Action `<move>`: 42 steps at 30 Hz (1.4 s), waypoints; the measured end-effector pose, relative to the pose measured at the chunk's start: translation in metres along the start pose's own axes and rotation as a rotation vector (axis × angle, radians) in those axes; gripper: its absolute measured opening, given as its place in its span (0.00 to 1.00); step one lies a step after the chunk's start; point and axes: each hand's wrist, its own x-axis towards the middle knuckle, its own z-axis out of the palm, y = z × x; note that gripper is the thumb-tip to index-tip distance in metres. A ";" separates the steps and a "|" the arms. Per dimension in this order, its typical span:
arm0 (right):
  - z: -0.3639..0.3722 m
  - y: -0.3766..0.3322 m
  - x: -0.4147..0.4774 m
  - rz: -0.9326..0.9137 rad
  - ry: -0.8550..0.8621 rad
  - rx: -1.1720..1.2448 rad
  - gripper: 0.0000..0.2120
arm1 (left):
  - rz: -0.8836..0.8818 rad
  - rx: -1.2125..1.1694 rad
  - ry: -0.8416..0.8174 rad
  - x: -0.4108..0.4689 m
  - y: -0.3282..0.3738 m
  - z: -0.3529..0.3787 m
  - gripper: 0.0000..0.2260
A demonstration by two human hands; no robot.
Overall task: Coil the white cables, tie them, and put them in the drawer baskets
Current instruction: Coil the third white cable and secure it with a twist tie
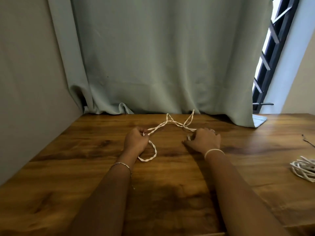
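Observation:
A white twisted cable (170, 123) lies stretched across the far middle of the wooden table (85, 167), with two loops standing up near the curtain. My left hand (136, 140) is closed around one stretch of it, and a loop of the same cable (153, 153) curls back on the table beside my wrist. My right hand (203, 139) rests palm down on the table, its fingers curled over the cable's other end. A bundle of more white cables (305, 170) lies at the right edge. No drawer or basket is in view.
A pale green curtain (162, 65) hangs down onto the table's far edge. A grey wall stands at the left, a barred window (272, 57) at the right. A thin dark cord (308, 142) lies on the table at the far right.

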 end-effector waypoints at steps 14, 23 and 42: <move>-0.019 -0.011 -0.011 -0.257 0.201 0.121 0.13 | 0.249 0.273 0.032 -0.011 0.009 -0.002 0.20; -0.028 -0.032 -0.015 -0.727 0.220 0.585 0.07 | 0.430 -0.144 -0.325 -0.038 0.035 0.009 0.16; -0.013 -0.029 -0.005 -0.485 -0.073 1.312 0.11 | -0.109 -1.326 -0.550 -0.042 0.045 -0.013 0.13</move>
